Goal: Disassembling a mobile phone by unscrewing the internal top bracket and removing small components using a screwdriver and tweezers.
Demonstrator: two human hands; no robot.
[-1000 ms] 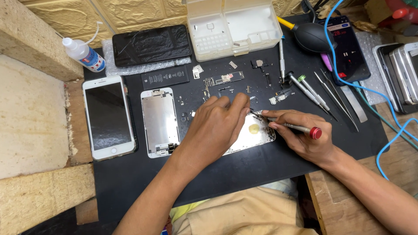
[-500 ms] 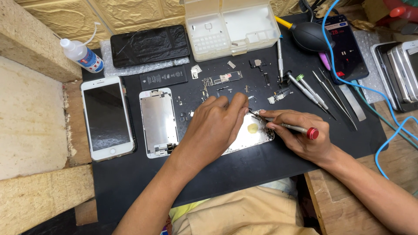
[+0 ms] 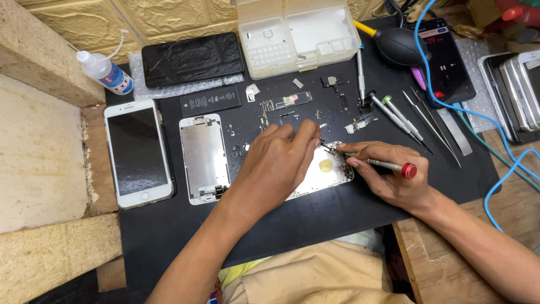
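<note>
In the middle of the frame an opened phone shell (image 3: pixel 326 171) lies flat on the black mat (image 3: pixel 315 217) that covers the table. The left hand (image 3: pixel 278 160) rests over the shell's left half, fingers together and pressing down near its upper edge, so much of the inside is hidden. The right hand (image 3: pixel 394 177) is closed round a thin screwdriver (image 3: pixel 374 163) with a red cap, whose tip meets the shell's upper right corner just beside the left fingertips.

By the look of things the phone is far taken apart: a metal backing plate (image 3: pixel 203 157) lies to the left of centre, a black battery (image 3: pixel 212 101) above it, and small boards, brackets and screws are scattered across the upper middle of the mat. Work on the shell is not finished, since the tool is at a screw or small part there; whether that piece goes in or comes out cannot be told. A whole white phone (image 3: pixel 138 152) lies at the left, a parts box (image 3: pixel 298 36) stands open at the top, and spare screwdrivers and tweezers (image 3: pixel 416 121) lie to the right
</note>
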